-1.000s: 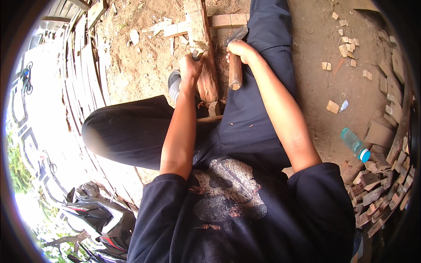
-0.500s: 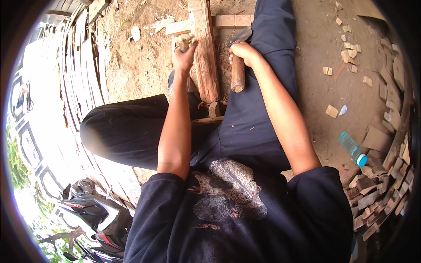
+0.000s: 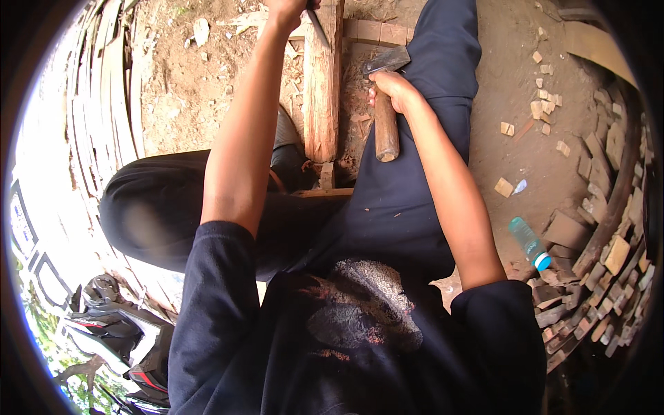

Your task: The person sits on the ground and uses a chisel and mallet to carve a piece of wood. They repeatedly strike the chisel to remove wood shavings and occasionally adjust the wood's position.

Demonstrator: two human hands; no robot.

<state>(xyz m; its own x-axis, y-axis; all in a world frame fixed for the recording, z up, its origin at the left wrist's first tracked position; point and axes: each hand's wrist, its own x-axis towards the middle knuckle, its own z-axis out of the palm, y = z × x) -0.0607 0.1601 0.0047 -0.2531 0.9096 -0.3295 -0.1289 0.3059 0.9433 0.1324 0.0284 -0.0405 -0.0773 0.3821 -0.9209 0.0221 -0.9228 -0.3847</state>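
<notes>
My left hand (image 3: 285, 8), partly cut off by the top edge, is closed around a narrow dark metal tool (image 3: 318, 29). Its tapered tip points back toward me over a thick wooden beam (image 3: 321, 104); the exact kind is unclear. My right hand (image 3: 393, 88) grips a hatchet (image 3: 386, 131) by its stout wooden handle, close under the dark metal head. That hatchet rests over my outstretched right leg, to the right of the beam. A pale strip of wood with dividing lines (image 3: 377, 32) lies crosswise at the beam's far part.
Small cut wood blocks (image 3: 537, 108) are scattered on the dirt at right. A blue-green bottle (image 3: 528, 242) lies beside a pile of wood offcuts (image 3: 609, 297). Long boards (image 3: 114, 76) line the left side, and a motorcycle (image 3: 124, 339) stands at lower left.
My left hand has moved away from me to the top edge, and the dark tool now shows in it. My right hand still holds the hatchet, slightly shifted right and nearer.
</notes>
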